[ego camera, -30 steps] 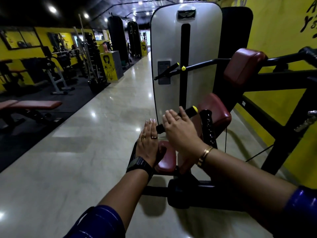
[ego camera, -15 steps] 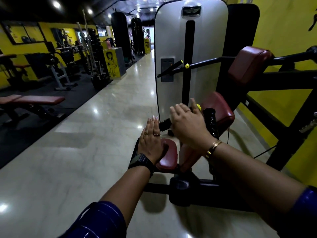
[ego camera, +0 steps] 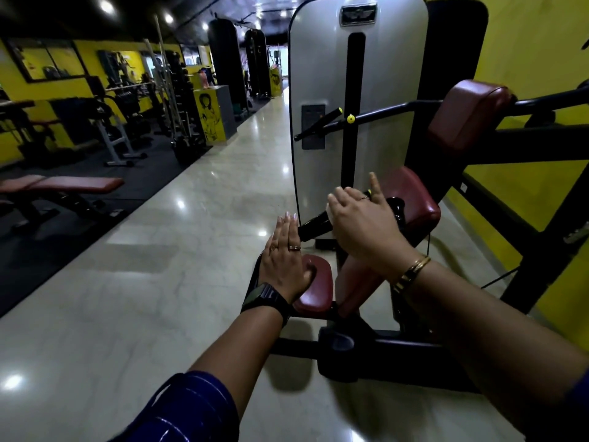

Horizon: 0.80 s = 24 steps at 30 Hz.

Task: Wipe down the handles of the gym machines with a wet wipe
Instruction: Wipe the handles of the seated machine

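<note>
Fingers of your right hand drape over the black handle, loosely open, thumb up; any wipe underneath is hidden. Your left hand lies flat, fingers together, on the red pad, fingertips just beside the handle's near end.

The floor is pale polished stone with light reflections. Left of the grip, black rubber matting carries a maroon bench and racks. Yellow walls enclose the room. Ceiling spotlights shine above.
</note>
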### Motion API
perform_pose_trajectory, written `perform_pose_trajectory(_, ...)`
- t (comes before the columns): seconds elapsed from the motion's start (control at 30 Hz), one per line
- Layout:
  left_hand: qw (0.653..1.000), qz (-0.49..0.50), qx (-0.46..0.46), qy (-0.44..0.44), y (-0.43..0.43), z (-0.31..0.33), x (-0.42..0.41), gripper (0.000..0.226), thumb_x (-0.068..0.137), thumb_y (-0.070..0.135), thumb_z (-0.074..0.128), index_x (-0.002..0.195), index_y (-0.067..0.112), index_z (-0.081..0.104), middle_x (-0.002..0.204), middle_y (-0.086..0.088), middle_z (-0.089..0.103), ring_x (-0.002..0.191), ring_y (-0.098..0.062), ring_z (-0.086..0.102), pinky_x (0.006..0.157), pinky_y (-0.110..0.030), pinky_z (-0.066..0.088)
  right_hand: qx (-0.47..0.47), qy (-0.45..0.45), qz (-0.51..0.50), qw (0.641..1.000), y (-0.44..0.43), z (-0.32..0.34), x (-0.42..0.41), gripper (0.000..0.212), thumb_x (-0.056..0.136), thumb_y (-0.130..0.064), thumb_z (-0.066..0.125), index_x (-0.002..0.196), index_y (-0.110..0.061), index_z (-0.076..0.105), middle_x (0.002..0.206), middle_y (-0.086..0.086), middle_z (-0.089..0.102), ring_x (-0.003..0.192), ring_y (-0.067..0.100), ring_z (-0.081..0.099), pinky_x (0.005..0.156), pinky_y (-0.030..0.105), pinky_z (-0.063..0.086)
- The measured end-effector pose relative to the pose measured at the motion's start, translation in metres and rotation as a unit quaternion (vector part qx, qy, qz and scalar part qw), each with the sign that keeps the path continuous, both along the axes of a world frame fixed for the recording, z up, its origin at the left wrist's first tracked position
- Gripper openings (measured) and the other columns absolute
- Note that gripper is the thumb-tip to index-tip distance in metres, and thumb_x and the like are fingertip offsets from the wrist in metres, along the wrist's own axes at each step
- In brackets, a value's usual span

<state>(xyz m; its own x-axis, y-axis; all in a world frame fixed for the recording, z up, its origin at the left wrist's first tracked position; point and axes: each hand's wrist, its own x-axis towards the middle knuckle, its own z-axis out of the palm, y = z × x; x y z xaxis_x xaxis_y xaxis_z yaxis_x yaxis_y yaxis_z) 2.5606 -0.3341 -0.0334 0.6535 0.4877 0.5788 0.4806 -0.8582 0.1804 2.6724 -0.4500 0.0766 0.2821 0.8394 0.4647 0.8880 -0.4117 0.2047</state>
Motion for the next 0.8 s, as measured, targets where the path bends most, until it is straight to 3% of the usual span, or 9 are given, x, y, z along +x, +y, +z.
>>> perform_pose_trajectory(0.1,1.0,0.006,-0.008,0.002,-0.002,0.001,-0.001,0.118,0.06,0.028,0.084,0.149,0.007,0.009,0.154,-0.021,0.031,0.143,-0.032,0.031,0.113,-0.039,0.03,-0.033,-0.004,-0.001,0.999,0.0,0.0,-0.005,0.047,0.098,-0.022,0.03,0.142,-0.009,0.041,0.147,0.01,0.041,0.14,0.025,0.032,0.113,0.048,-0.015)
perform_pose_trajectory(0.2,1.0,0.007,0.014,-0.002,-0.003,0.001,-0.001,0.11,0.061,0.033,0.082,0.146,0.0,0.02,0.148,-0.023,0.04,0.137,-0.034,0.041,0.109,-0.041,0.036,-0.067,0.014,0.096,0.993,0.002,-0.005,-0.024,0.053,0.097,-0.02,0.04,0.149,-0.013,0.028,0.154,0.007,0.031,0.145,0.021,0.021,0.117,0.044,-0.007)
perform_pose_trajectory(0.3,1.0,0.005,0.02,-0.012,-0.003,0.001,-0.002,0.105,0.066,0.033,0.076,0.147,0.003,0.017,0.15,-0.023,0.037,0.141,-0.033,0.034,0.113,-0.038,0.03,-0.078,-0.011,0.127,0.989,0.003,-0.005,-0.021,0.05,0.097,-0.02,0.042,0.146,-0.017,0.035,0.148,0.002,0.04,0.141,0.018,0.03,0.115,0.042,-0.01)
perform_pose_trajectory(0.4,1.0,-0.003,-0.015,0.0,-0.003,0.001,0.0,0.112,0.071,0.024,0.076,0.15,0.014,-0.003,0.159,-0.018,0.019,0.148,-0.026,0.013,0.118,-0.035,0.017,-0.019,0.025,0.078,0.996,0.001,0.0,0.001,0.029,0.098,-0.014,0.043,0.121,-0.014,0.061,0.121,0.002,0.062,0.124,0.021,0.051,0.114,0.049,-0.012)
perform_pose_trajectory(0.5,1.0,0.003,-0.028,0.002,-0.003,0.002,0.0,0.114,0.071,0.025,0.075,0.153,0.007,-0.002,0.16,-0.016,0.015,0.149,-0.025,0.011,0.12,-0.038,0.018,0.025,-0.005,0.043,0.999,0.001,0.001,0.011,0.011,0.089,-0.011,0.057,0.093,-0.008,0.066,0.094,0.008,0.067,0.105,0.029,0.06,0.112,0.057,0.016)
perform_pose_trajectory(0.63,1.0,-0.003,0.004,-0.009,-0.003,0.002,-0.002,0.106,0.066,0.035,0.074,0.149,0.005,0.013,0.152,-0.021,0.034,0.142,-0.031,0.029,0.112,-0.046,0.033,-0.042,0.016,0.112,0.993,0.009,-0.012,-0.016,0.038,0.097,-0.014,0.042,0.134,-0.015,0.05,0.133,0.003,0.055,0.133,0.02,0.042,0.118,0.042,0.0)
perform_pose_trajectory(0.7,1.0,-0.001,0.018,-0.02,-0.003,0.0,-0.002,0.098,0.068,0.038,0.067,0.146,0.003,0.02,0.149,-0.021,0.04,0.138,-0.032,0.038,0.107,-0.045,0.037,-0.057,0.014,0.137,0.989,0.008,-0.011,-0.024,0.04,0.098,-0.014,0.039,0.137,-0.017,0.047,0.136,0.0,0.052,0.134,0.017,0.039,0.117,0.041,-0.004)
perform_pose_trajectory(0.8,1.0,-0.001,0.015,-0.025,-0.003,-0.001,0.0,0.112,0.056,0.029,0.083,0.145,-0.001,0.022,0.147,-0.023,0.041,0.136,-0.036,0.042,0.105,-0.046,0.041,-0.031,0.028,0.078,0.996,-0.002,0.006,-0.009,0.033,0.099,-0.013,0.039,0.126,-0.017,0.057,0.125,-0.001,0.059,0.123,0.015,0.048,0.117,0.041,-0.006)
